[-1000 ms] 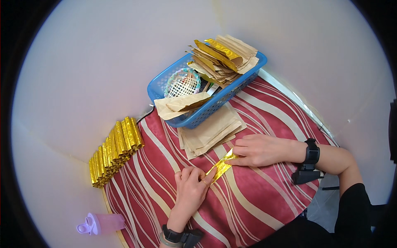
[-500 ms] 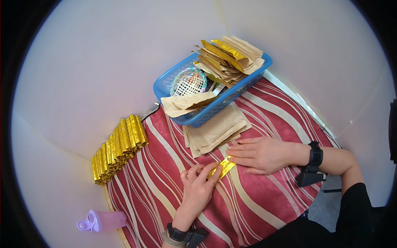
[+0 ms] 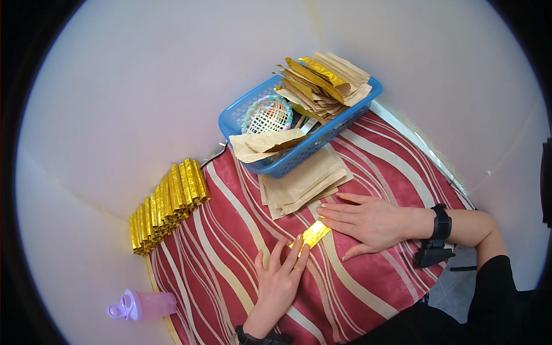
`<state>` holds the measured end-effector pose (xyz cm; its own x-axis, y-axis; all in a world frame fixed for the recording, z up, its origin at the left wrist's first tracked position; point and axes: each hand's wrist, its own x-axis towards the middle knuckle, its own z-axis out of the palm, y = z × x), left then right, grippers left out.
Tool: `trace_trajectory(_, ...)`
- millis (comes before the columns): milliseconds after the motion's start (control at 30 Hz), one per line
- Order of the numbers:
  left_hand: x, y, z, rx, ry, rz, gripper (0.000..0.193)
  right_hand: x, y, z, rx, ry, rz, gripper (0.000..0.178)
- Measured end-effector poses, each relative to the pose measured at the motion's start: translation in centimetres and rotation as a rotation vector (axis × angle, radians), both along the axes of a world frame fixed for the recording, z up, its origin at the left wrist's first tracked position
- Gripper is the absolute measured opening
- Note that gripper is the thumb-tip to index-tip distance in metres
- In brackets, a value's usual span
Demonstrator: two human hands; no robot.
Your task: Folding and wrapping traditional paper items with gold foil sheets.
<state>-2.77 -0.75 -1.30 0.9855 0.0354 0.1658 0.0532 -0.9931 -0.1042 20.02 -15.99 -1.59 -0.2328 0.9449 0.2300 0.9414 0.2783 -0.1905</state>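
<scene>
**Gold foil strip (image 3: 315,233) lies slantwise on the striped cloth (image 3: 356,290)**

The strip lies flat in front of the person, its long axis running from near left to far right. It is narrow, straight-sided, shiny and crinkled. The left hand (image 3: 280,282) sets its fingertips on the near-left end; the right hand (image 3: 374,224) lays straightened fingers over the far-right end. Both hands are spread out, neither closed around it. The cloth is wine-red with wavy cream bands. Just beyond sits a loose pile of matte brown paper sheets (image 3: 305,181), partly hidden by a blue perforated basket (image 3: 323,138). Far left, glossy gold tubes (image 3: 172,201) stack in slanting rows; nearer on that side is a lilac cup (image 3: 150,305).
</scene>
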Motion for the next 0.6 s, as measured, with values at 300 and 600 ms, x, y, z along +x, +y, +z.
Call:
trace_trajectory(300, -0.1, -0.4, -0.1, -0.089, 0.065, 0.025, 0.05, -2.6, 1.1, -0.7, -0.011, 0.142, 0.069, 0.095)
trace_trajectory(600, -0.8, -0.6, -0.3, -0.144, 0.045, 0.114, 0.072, -1.2, -0.7, 0.9, -0.056, -0.075, -0.1, 0.1)
